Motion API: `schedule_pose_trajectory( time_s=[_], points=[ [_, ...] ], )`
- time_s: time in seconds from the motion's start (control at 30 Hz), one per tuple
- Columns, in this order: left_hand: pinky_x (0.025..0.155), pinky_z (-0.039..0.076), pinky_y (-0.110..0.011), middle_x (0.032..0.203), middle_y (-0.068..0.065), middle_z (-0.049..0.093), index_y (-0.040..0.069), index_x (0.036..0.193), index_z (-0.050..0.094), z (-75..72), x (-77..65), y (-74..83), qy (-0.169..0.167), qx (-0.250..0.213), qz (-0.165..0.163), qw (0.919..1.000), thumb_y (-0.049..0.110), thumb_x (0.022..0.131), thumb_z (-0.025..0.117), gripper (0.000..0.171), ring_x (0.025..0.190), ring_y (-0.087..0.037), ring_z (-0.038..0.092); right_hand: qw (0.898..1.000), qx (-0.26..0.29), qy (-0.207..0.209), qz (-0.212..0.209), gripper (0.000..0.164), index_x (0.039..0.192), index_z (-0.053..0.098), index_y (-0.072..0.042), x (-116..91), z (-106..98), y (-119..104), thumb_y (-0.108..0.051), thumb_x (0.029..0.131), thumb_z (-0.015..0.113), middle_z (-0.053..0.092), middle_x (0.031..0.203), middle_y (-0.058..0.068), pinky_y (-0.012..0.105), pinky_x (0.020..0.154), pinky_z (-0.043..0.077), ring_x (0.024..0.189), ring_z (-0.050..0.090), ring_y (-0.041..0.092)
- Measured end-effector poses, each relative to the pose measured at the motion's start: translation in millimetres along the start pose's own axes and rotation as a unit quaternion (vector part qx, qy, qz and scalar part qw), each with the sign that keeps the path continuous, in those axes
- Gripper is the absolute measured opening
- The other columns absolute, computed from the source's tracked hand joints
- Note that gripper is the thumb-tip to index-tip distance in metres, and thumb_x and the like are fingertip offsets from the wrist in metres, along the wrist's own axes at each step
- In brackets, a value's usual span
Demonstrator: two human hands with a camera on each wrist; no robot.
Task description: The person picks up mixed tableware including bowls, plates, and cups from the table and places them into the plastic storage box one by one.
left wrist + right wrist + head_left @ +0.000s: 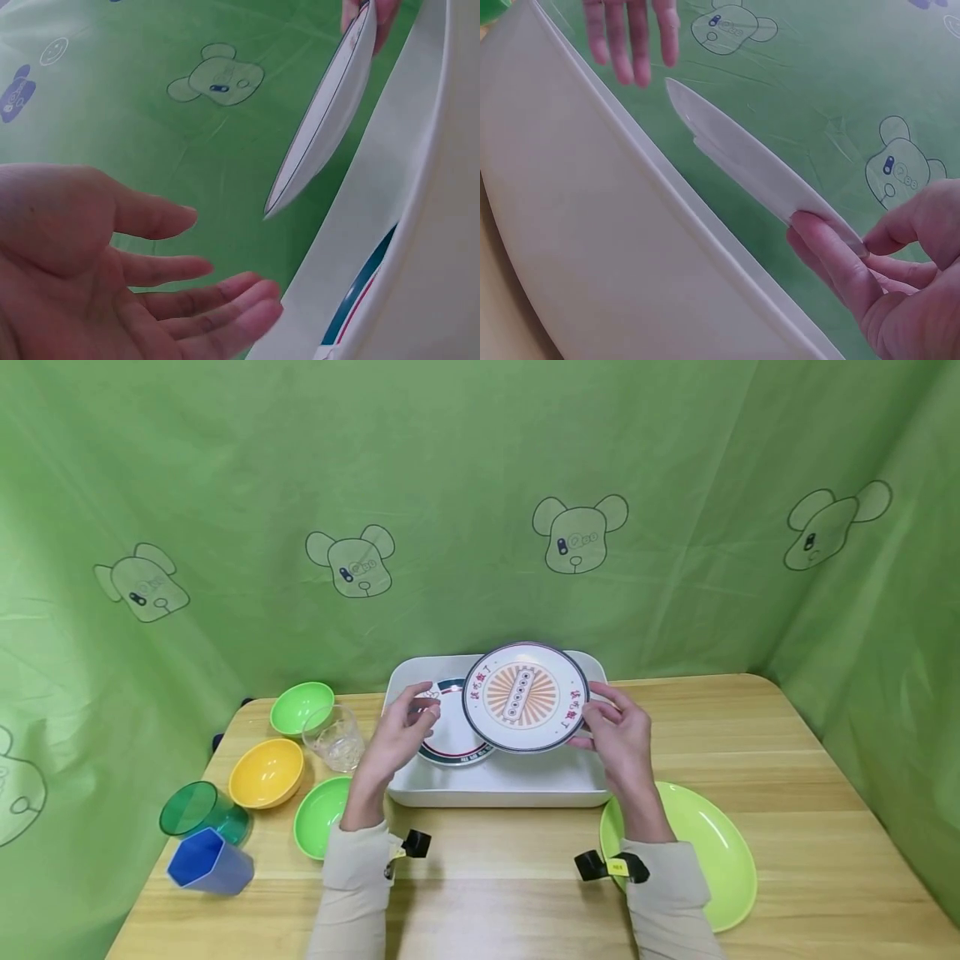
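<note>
My right hand (621,727) pinches the right rim of a white plate (491,714) with an orange sunburst and red characters, thumb on top and fingers beneath. The plate is raised and tilted above a white basin (555,781). Inside the basin lies a second plate (448,727) with a dark green and red rim, partly covered by the raised one. Over the basin's left side hovers my left hand (401,731), fingers relaxed and holding nothing. In the left wrist view, a gap separates the left hand (142,277) from the held plate (330,120).
Left of the basin stand green bowls (302,708), a yellow bowl (267,774), a clear glass (339,745), a green cup (206,814) and a blue cup (212,862). A large lime-green plate (712,852) lies under the right forearm. Green curtains (465,460) enclose the table.
</note>
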State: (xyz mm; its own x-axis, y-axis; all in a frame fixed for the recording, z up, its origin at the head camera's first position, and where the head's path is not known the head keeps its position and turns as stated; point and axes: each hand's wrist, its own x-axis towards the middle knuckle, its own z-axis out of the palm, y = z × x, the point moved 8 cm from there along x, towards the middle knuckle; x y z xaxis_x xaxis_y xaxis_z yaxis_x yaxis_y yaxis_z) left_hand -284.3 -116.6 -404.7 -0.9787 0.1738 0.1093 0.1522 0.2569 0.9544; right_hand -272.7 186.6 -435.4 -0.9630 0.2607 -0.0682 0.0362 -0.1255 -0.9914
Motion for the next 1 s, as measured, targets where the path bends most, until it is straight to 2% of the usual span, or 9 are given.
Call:
schedule_pose_trajectory(
  time_s=[0.13,0.37,0.57,0.8,1.0],
  points=[
    [0.099,0.056,-0.050,0.134,-0.036,0.053,-0.009,0.153,0.035,12.2,2.6,-3.9,-0.021,-0.063,-0.032,0.9973,0.000,0.104,0.049,0.052,0.123,-0.049,0.056,1.000,-0.009,-0.007,0.002,0.045,0.144,0.054,-0.001,-1.8,5.1,0.6,0.001,0.100,0.056,0.065,0.116,0.024,0.033,0.067,0.064,0.081,0.072,0.015],
    [0.092,0.060,-0.045,0.133,-0.032,0.051,-0.008,0.152,0.037,27.9,7.4,-11.3,-0.026,-0.131,-0.067,0.9888,-0.004,0.103,0.051,0.052,0.114,-0.039,0.062,1.000,-0.006,-0.014,-0.003,0.043,0.143,0.055,0.001,-2.5,10.0,2.1,0.001,0.100,0.056,0.066,0.117,0.026,0.033,0.067,0.064,0.081,0.072,0.014],
    [0.084,0.063,-0.038,0.132,-0.030,0.051,-0.006,0.153,0.037,31.2,7.5,-13.4,-0.007,-0.138,-0.077,0.9874,-0.007,0.100,0.054,0.056,0.105,-0.032,0.065,1.000,0.001,-0.019,-0.005,0.043,0.143,0.054,0.002,-3.6,12.2,4.1,0.001,0.100,0.056,0.068,0.112,0.021,0.033,0.066,0.064,0.080,0.072,0.015],
    [0.077,0.064,-0.035,0.130,-0.029,0.053,-0.003,0.154,0.037,33.8,10.2,-16.4,0.009,-0.138,-0.071,0.9879,-0.010,0.096,0.055,0.061,0.088,-0.019,0.066,1.000,0.003,-0.019,-0.009,0.043,0.143,0.055,0.001,-3.7,12.9,3.3,0.000,0.100,0.057,0.068,0.114,0.024,0.034,0.066,0.064,0.080,0.072,0.015],
    [0.072,0.064,-0.029,0.131,-0.028,0.054,-0.003,0.154,0.037,34.5,11.1,-17.5,0.021,-0.133,-0.072,0.9883,-0.012,0.094,0.056,0.063,0.086,-0.017,0.066,1.000,0.004,-0.023,-0.009,0.043,0.143,0.055,0.000,-3.8,13.6,2.6,0.000,0.100,0.057,0.067,0.114,0.023,0.034,0.066,0.064,0.080,0.072,0.015]
  ],
)
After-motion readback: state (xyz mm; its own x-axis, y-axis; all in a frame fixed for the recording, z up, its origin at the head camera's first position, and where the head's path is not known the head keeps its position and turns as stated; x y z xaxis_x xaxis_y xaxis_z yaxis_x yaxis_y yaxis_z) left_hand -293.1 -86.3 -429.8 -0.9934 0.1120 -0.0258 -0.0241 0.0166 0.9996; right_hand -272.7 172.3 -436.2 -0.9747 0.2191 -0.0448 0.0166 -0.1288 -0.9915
